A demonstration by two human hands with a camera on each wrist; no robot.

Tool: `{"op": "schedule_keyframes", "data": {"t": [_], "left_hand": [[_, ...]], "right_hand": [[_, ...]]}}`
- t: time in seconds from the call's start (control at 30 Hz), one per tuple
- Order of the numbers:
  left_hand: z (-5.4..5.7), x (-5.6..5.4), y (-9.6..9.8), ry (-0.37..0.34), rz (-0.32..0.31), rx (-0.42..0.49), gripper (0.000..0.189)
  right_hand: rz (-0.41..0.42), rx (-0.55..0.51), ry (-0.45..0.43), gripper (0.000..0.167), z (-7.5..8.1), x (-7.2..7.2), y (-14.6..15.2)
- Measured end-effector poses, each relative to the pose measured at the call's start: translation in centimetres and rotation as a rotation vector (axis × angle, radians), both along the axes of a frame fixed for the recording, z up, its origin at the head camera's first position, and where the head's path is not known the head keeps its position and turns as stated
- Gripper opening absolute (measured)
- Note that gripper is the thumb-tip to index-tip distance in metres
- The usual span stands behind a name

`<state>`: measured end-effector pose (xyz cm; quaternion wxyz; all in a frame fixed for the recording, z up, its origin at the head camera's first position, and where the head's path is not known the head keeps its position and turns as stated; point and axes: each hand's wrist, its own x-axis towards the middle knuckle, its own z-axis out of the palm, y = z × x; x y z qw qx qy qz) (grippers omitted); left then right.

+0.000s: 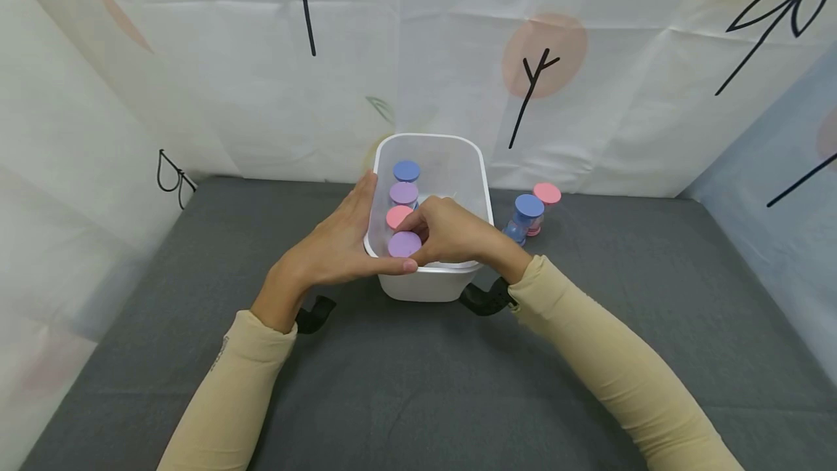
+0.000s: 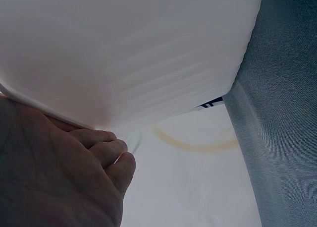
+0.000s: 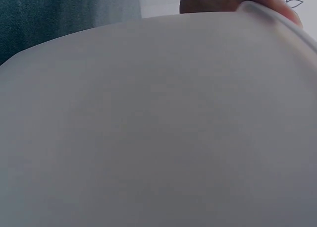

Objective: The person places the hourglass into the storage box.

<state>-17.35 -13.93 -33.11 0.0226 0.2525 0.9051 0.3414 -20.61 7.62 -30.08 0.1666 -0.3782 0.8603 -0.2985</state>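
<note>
A white plastic bin [image 1: 434, 286] stands on the dark grey cloth. My left hand [image 1: 333, 238] holds its near left corner, thumb along the front rim and fingers against the left wall; the left wrist view shows those fingers bent at the outer wall. Inside, my right hand [image 1: 451, 231] pinches a purple-capped sand timer [image 1: 404, 243] near the front. Behind it, in a row along the left wall, are a pink-capped timer [image 1: 397, 216], another purple-capped timer [image 1: 403, 192] and a blue-capped timer [image 1: 407, 170]. The lower parts of these timers are mostly hidden.
To the right of the bin, a blue sand timer [image 1: 523, 216] and a pink sand timer [image 1: 546, 195] stand close together on the cloth [image 1: 405, 384]. Patterned white fabric [image 1: 445, 71] rises behind the table and at both sides. Each wrist carries a black strap.
</note>
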Motion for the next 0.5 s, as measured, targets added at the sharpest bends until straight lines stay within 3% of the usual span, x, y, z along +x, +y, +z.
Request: {"op": "schedule_keyframes", "data": {"t": [0.5], "left_hand": [[-0.01, 0.08, 0.02, -0.026, 0.017, -0.028, 0.136]], "right_hand": [[-0.014, 0.004, 0.042, 0.012, -0.33, -0.14, -0.85]]}}
